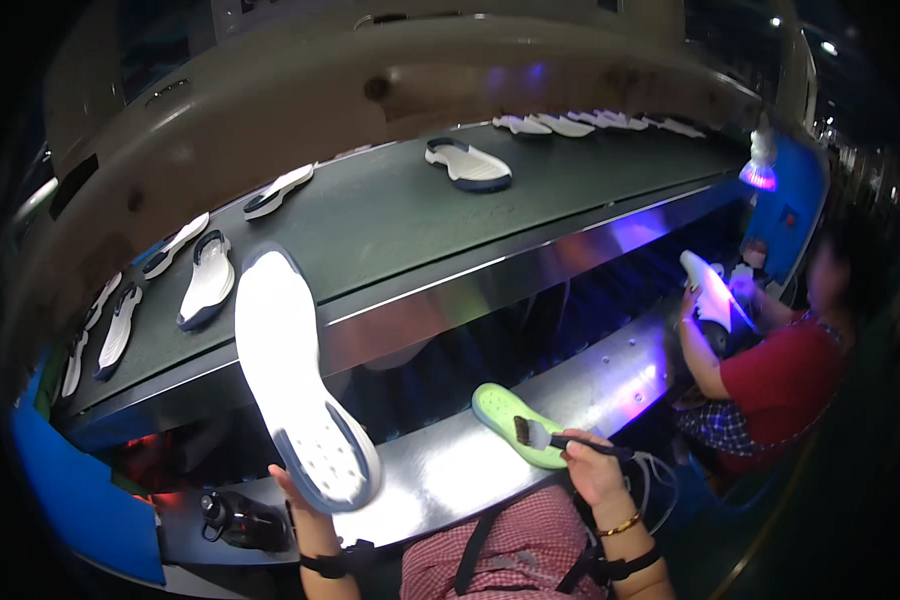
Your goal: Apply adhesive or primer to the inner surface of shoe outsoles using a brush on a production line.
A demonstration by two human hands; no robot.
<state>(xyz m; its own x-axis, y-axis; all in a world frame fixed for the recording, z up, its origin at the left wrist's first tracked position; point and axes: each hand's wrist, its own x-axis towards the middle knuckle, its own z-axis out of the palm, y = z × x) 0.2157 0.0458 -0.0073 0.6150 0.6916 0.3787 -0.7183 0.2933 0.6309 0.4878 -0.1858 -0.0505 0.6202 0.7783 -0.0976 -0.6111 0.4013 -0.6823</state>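
Note:
A large white shoe sole (280, 350) with a dark blue rim round its heel is held up, tilted, over the near bench. My left hand (308, 512) grips it at the heel end; most of the fingers are hidden behind it. In my right hand (596, 476) is a flat brush (538, 434) with a dark handle, pinched between the fingers. Its brown bristles are over a light green shoe sole (498, 402) lying on the metal bench, though I cannot tell if they touch it.
Several white and dark blue soles, one of them (470, 165) at the back, lie on the dark conveyor belt (380, 235). A black bottle (240, 522) stands at the near left. To the right, a person in red (785, 385) handles a white shoe part (708, 290) under a purple-lit lamp (759, 165).

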